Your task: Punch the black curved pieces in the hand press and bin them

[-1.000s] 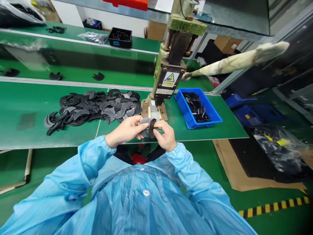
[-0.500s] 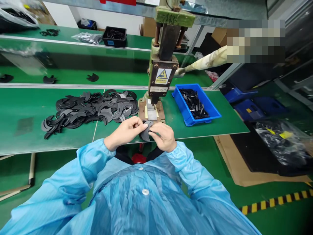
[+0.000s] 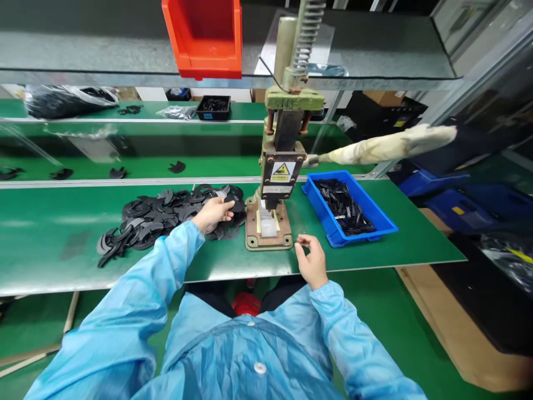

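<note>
My left hand (image 3: 215,213) is over the right end of a heap of crescent-shaped black parts (image 3: 160,214). Between its thumb and fingers is the edge of a dark curved part (image 3: 239,206). My right hand (image 3: 311,261) hovers near the front edge of the bench, just right of the press base (image 3: 270,242). Its fingers are loosely bent with a gap to the thumb, and nothing shows in them. The hand press (image 3: 283,166) stands between my hands, with a pale metal fixture (image 3: 267,219) on its base.
A blue bin (image 3: 339,240) of small black pieces sits right of the press. The press's wrapped lever (image 3: 387,145) juts out to the right. Behind, several black parts lie on a green belt (image 3: 216,164). An orange bin (image 3: 208,65) is overhead.
My hands have parted. The left has carried the curved part to the heap; the right has let go and moved right. The view has tilted up, showing the orange bin.
</note>
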Motion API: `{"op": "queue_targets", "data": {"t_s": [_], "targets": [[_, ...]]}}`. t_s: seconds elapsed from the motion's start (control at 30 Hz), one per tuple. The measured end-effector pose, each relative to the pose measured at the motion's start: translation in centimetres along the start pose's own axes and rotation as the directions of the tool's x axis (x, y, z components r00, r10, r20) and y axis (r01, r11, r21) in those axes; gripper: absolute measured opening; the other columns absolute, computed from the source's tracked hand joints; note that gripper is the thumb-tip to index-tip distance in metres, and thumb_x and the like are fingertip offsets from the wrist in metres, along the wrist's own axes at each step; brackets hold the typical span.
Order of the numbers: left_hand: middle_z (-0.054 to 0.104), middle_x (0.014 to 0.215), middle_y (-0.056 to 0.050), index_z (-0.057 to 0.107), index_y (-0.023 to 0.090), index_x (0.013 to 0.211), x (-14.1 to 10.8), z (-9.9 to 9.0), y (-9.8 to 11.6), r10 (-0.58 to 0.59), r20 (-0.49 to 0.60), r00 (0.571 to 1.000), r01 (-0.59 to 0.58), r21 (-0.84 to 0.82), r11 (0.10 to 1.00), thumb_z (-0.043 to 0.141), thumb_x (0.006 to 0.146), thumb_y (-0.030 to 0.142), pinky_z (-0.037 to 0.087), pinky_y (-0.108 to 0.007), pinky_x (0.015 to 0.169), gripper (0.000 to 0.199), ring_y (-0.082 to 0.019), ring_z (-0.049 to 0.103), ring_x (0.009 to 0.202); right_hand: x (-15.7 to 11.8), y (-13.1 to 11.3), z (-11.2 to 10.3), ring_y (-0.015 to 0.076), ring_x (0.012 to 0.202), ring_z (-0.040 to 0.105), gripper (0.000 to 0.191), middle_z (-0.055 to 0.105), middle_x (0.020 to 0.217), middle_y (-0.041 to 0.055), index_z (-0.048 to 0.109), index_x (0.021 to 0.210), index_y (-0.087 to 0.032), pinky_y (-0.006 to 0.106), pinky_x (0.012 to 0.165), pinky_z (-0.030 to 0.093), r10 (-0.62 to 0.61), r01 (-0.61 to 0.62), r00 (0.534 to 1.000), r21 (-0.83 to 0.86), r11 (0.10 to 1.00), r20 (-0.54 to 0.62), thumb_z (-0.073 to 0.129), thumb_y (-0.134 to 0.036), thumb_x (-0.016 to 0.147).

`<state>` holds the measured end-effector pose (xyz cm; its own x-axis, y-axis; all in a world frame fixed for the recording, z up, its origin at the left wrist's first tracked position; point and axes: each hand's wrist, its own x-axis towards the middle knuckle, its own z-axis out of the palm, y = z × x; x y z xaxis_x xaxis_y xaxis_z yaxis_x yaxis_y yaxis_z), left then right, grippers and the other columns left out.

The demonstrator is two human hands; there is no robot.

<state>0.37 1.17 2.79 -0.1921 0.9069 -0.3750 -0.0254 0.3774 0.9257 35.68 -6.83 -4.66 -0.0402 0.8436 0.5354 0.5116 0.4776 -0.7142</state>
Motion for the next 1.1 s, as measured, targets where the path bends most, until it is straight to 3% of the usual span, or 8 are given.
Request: {"op": "queue_targets", "data": {"t_s": [0.2,0.37,0.47,0.57,0.67,0.83,0.97,1.1], "targets": [[0.064,0.070,-0.001,0.056,0.017,0.092,10.4,-1.5,5.9,0.065,-0.219,0.974,-0.054,0.058,0.997,0.070,0.103,0.021,0.052,-0.025,0.064,0.018,-0.010,0.060,0.058,-0.5,0.3,0.2,0.0257,0.092,0.075,0.015,0.077,0.101,0.0088,0.071,0.108,-0.026,0.046,0.082,0.066,-0.019,0.019,1.000,-0.048,0.999,0.005,0.061,-0.034,0.101],[0.062,0.068,-0.003,0.063,0.016,0.087,12.2,-3.3,6.3,0.109,-0.314,0.943,-0.055,0.176,0.983,0.076,0.096,0.023,0.052,-0.031,0.068,0.017,-0.017,0.061,0.066,-0.3,0.3,0.0,0.0263,0.090,0.075,0.014,0.077,0.098,0.0081,0.071,0.108,-0.028,0.046,0.080,0.065,-0.025,0.025,1.000,-0.054,0.998,-0.008,0.060,-0.033,0.102],[0.064,0.072,-0.002,0.066,0.015,0.091,10.0,-4.5,5.2,0.187,-0.333,0.924,-0.109,0.237,0.965,0.078,0.094,0.031,0.048,-0.029,0.069,0.020,-0.015,0.056,0.067,-0.2,0.4,0.1,0.0257,0.092,0.075,0.016,0.077,0.099,0.0084,0.072,0.108,-0.026,0.046,0.083,0.064,-0.030,0.030,1.000,-0.041,0.999,0.005,0.058,-0.032,0.103],[0.068,0.078,-0.002,0.068,0.017,0.091,5.0,-4.4,3.1,0.383,-0.299,0.874,-0.272,0.354,0.895,0.070,0.099,0.047,0.043,-0.026,0.066,0.031,-0.015,0.054,0.069,-0.4,0.0,0.2,0.0244,0.096,0.075,0.021,0.078,0.100,0.0085,0.074,0.108,-0.025,0.044,0.086,0.063,-0.032,0.033,0.999,-0.031,0.999,0.033,0.054,-0.032,0.106],[0.061,0.067,-0.002,0.066,0.020,0.075,-1.8,-3.0,-0.6,0.511,-0.124,0.851,-0.397,0.488,0.778,0.056,0.104,0.061,0.041,-0.028,0.063,0.051,-0.017,0.053,0.066,-0.3,-1.0,-0.3,0.0202,0.094,0.076,0.028,0.080,0.099,0.0065,0.076,0.106,-0.024,0.039,0.088,0.064,-0.044,0.049,0.993,-0.038,0.998,0.109,0.050,-0.033,0.108],[0.060,0.066,-0.001,0.069,0.023,0.074,-10.4,-1.0,-8.5,0.386,0.224,0.895,-0.445,0.502,0.741,0.052,0.104,0.066,0.044,-0.031,0.062,0.055,-0.020,0.056,0.064,2.7,-1.5,-4.5,0.0175,0.101,0.075,0.030,0.081,0.105,0.0057,0.079,0.109,-0.024,0.036,0.096,0.062,0.005,0.029,0.981,-0.169,0.985,0.193,0.052,-0.039,0.108],[0.065,0.071,-0.002,0.070,0.025,0.077,-11.7,0.0,-11.5,0.415,0.277,0.867,-0.499,0.513,0.699,0.053,0.104,0.065,0.049,-0.032,0.068,0.051,-0.021,0.061,0.069,8.2,1.2,-9.9,0.0207,0.108,0.071,0.028,0.077,0.114,0.0092,0.075,0.116,-0.021,0.041,0.106,0.058,0.182,-0.112,0.973,-0.403,0.908,0.140,0.058,-0.040,0.105],[0.068,0.074,-0.001,0.069,0.025,0.079,-11.3,0.3,-11.8,0.460,0.281,0.842,-0.535,0.542,0.648,0.054,0.104,0.059,0.048,-0.031,0.071,0.045,-0.021,0.063,0.073,13.3,5.1,-13.3,0.0207,0.112,0.071,0.032,0.075,0.121,0.0092,0.072,0.119,-0.017,0.045,0.106,0.060,0.417,-0.217,0.886,-0.614,0.759,0.202,0.069,-0.043,0.101]]}}
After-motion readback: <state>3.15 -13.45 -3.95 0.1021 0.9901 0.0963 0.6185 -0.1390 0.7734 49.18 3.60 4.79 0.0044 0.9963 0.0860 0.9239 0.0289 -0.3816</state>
